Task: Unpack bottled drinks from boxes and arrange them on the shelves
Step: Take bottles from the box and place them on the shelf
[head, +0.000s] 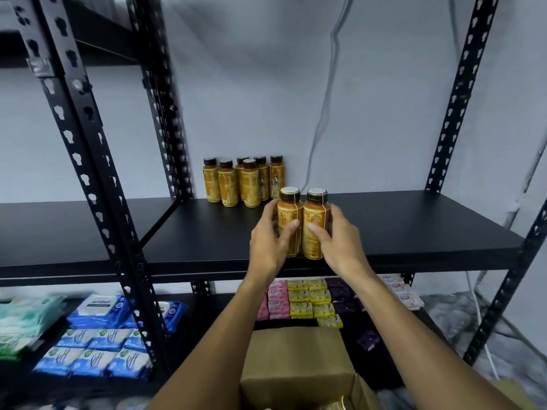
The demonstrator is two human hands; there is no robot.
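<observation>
Facing a pale grey wall (266, 84) through black slotted-steel shelving (88, 161), with a thin grey cable (322, 113) hanging down the wall. Blurring heavily toward the left edge, leaving the upper shelf there hard to make out.

Hiding behind the two held bottles: most of the fingers of the left hand (268, 241) and the right hand (340, 241), plus the lower corner of the rightmost of six amber bottles (245, 184) standing clustered at the back of the black shelf board (414, 226). Showing label print too small to read. Running off the bottom edge: a brown cardboard box (296, 359) under the forearms, and beside it a gold-coloured rim (340, 405), too little of it showing to name.

Reaching forward with both arms, forearms converging. Gripping the left bottle (288, 211) with the left hand, thumb lying across the label. Gripping the right bottle (315, 214) with the right hand in mirror fashion. Holding both bottles upright, side by side and touching, dark caps up, at the front edge of the shelf board, near the cluster. Not revealing whether the bases are resting on the board or hanging just above it.

Lying on the shelf below: pink, yellow, purple and white soap packs (307, 297), some marked LUX, and further left blue and white wipe packs (97, 312).
</observation>
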